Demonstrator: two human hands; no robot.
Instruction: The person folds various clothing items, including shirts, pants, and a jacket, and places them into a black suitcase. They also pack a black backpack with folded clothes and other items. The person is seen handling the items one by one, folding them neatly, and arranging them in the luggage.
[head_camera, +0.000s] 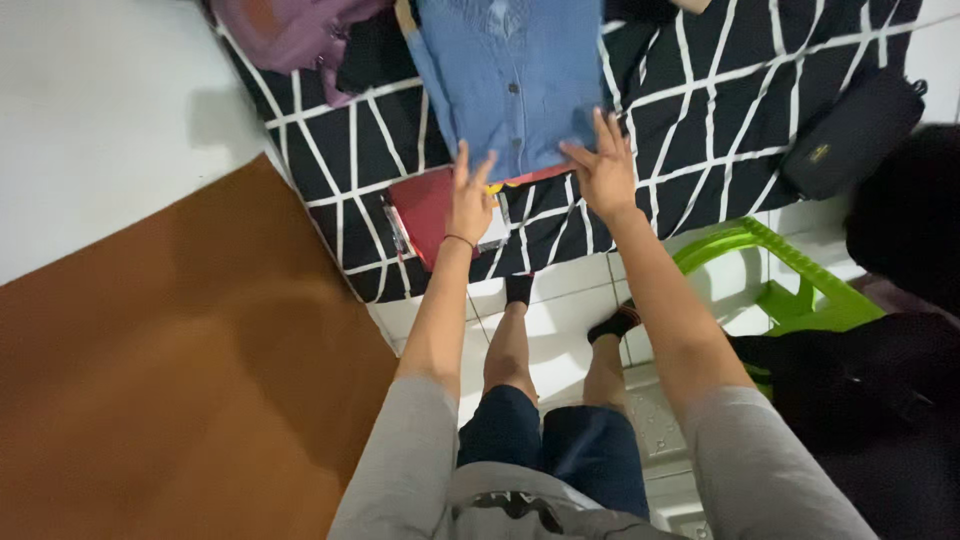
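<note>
both hands (470, 205) (603, 175) on blue cardigan (510, 85)

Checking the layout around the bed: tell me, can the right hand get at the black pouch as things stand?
Probably yes. The black pouch lies uncovered on the bed's edge, off to the side of the right hand, which rests flat on the blue cardigan; nothing lies between them.

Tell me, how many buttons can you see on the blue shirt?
2. One dark button sits midway up the front of the blue shirt; the other is lower, near the hem between both hands. More may be hidden above the picture's top edge.
</note>
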